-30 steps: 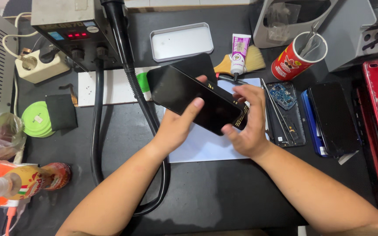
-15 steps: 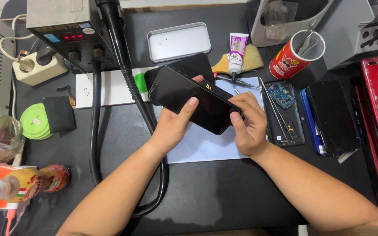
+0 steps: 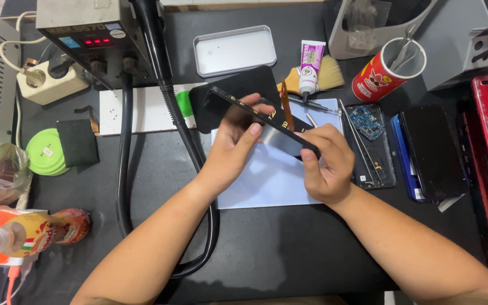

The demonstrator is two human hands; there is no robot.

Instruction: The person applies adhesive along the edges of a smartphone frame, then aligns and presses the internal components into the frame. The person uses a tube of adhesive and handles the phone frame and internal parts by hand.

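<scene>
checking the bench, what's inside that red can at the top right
Metal tweezers stick out of the red can, leaning on its rim. Their lower ends and whatever else lies at the bottom are hidden by the can's wall.

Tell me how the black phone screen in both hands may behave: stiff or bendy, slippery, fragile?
The screen looks stiff: held tilted by the left hand and right hand, it stays straight. Its glossy face reflects light, so it is probably slippery. It is very thin, with an orange flex strip at its edge, so likely fragile.
</scene>
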